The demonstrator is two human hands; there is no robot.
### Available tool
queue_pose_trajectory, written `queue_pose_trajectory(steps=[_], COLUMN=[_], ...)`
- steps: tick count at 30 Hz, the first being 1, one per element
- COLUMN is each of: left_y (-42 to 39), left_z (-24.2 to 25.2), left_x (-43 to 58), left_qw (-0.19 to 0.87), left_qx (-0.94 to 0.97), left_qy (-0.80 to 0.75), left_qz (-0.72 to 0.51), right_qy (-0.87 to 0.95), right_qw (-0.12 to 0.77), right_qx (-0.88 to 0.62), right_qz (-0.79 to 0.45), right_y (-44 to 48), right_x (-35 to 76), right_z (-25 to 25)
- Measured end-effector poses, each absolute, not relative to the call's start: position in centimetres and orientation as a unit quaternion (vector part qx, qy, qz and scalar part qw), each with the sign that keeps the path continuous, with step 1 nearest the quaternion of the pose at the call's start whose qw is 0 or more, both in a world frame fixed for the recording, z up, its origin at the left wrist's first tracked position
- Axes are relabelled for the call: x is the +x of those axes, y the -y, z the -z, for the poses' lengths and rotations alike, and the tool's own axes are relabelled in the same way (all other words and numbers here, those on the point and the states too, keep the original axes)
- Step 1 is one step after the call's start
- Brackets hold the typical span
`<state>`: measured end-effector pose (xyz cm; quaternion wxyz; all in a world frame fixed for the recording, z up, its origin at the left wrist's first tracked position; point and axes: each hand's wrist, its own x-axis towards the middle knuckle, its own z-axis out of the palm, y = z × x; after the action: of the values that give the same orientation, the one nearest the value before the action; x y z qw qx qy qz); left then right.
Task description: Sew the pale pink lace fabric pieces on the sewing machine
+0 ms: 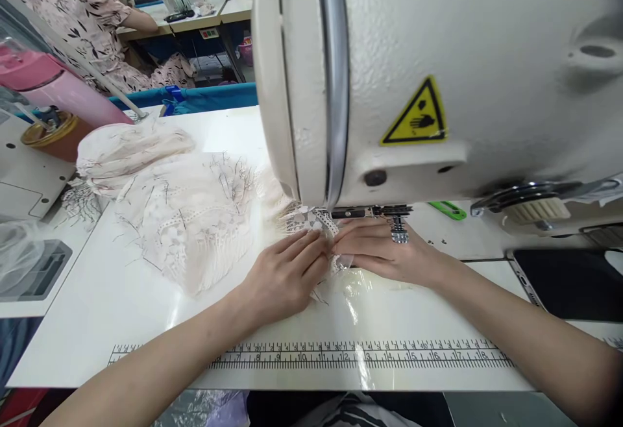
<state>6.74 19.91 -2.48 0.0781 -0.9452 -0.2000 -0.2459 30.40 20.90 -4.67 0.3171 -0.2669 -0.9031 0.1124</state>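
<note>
A white sewing machine (413, 57) stands over the work, its head hiding part of the cloth below. Under it lies a strip of cream lace fabric (304, 220), with loose threads at its edges. My left hand (289, 274) presses and grips the lace from the left, fingers bent together. From the other side my right hand (384, 248) holds the same lace, its fingertips meeting those of the left close to the presser area. The lace joins a heap of cream fabric pieces (189, 219) spread to the left, trailing dark threads.
A printed ruler (311, 355) runs along the table's front edge. At the right lie a phone (574, 284) and a green thread snipper (448, 210). A pink bottle (68, 86) and an amber cup (56, 135) stand far left. Another person (82, 31) sits behind.
</note>
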Motion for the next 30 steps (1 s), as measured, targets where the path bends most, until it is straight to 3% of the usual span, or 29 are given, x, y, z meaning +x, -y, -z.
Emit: queue_pose_trajectory(steps=[12,19,30], left_y=[-19.7,-19.9,-20.2], left_z=[2.5,2.9,3.0], left_x=[6.9,7.1,6.8], left_qw=[0.037,0.028,0.036], left_qx=[-0.944,-0.941,-0.934], left_qy=[0.232,0.235,0.265], left_qz=[0.234,0.242,0.239], right_qy=[0.896,0.889,0.898], right_qw=[0.326,0.293,0.370], right_qx=[-0.286,-0.351,-0.236], right_qz=[-0.098,-0.003,0.013], right_y=[-20.9,-20.7,-20.4], right_x=[30.4,30.3,28.8], right_z=[4.9,4.6,3.6])
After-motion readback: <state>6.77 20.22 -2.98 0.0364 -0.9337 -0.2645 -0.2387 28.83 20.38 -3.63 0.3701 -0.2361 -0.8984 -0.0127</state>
